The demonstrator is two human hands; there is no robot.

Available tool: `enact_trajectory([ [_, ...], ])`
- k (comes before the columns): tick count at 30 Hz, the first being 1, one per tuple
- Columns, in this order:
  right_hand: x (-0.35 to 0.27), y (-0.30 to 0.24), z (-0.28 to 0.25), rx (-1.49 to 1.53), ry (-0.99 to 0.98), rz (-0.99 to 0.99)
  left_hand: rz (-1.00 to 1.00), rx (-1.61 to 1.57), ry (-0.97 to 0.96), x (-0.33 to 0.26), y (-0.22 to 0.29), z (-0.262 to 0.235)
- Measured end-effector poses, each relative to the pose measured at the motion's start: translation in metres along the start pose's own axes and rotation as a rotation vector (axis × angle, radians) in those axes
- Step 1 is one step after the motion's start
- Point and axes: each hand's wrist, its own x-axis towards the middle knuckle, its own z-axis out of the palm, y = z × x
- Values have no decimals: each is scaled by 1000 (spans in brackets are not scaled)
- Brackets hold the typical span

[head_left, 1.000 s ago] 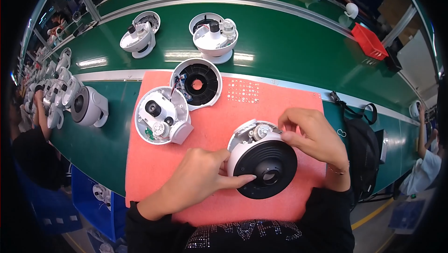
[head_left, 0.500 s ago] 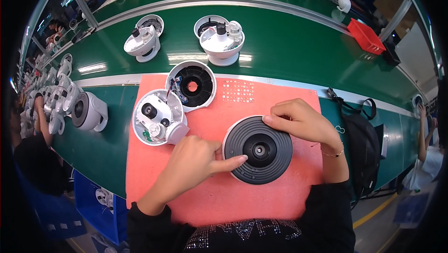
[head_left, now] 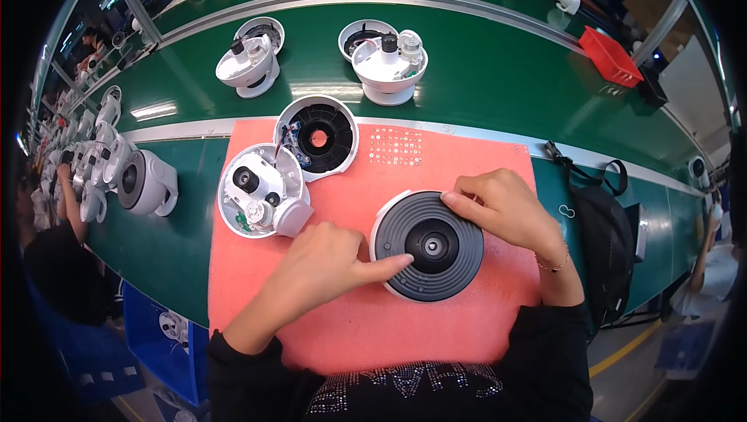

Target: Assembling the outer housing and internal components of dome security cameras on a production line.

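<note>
A round security camera head (head_left: pixel 459 262) lies on the pink foam mat (head_left: pixel 373 336), its black ribbed face up with a lens in the middle and a white rim showing. My left hand (head_left: pixel 325 262) grips it at the left, thumb stretched over the face toward the lens and the other fingers mostly hidden at the rim. At the upper right edge my right hand (head_left: pixel 502 206) pinches the rim, thumb on the black face. Left of them sits an opened camera housing (head_left: pixel 263 190), its lens and circuit parts exposed. A black-lined white shell (head_left: pixel 350 122) lies against it.
Rows of small screws (head_left: pixel 395 146) lie on the mat. Beyond it, two opened camera units (head_left: pixel 389 76) stand on the green conveyor (head_left: pixel 498 87). A finished camera (head_left: pixel 152 183) is at left, a black bag (head_left: pixel 607 243) at right. A red bin (head_left: pixel 609 58) sits far right.
Both opened units on the conveyor have moved right. The camera head has turned slightly, showing more white rim at its upper left; both hands keep their hold.
</note>
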Motion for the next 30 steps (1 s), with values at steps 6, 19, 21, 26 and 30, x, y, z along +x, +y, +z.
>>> enact_trajectory([
  [6,-4,7,15,802,-252,15,57,-914,-13,-3,-10,40],
  [19,1,-30,-19,485,496,-377,535,-424,630,1,19,-1],
  [21,11,-31,-20,817,510,-415,552,-460,648,9,14,-11],
  [26,20,-49,-25,809,507,-524,672,-1315,609,45,9,-18],
  [30,35,-62,-14,434,897,-415,538,-1812,634,74,44,-30],
])
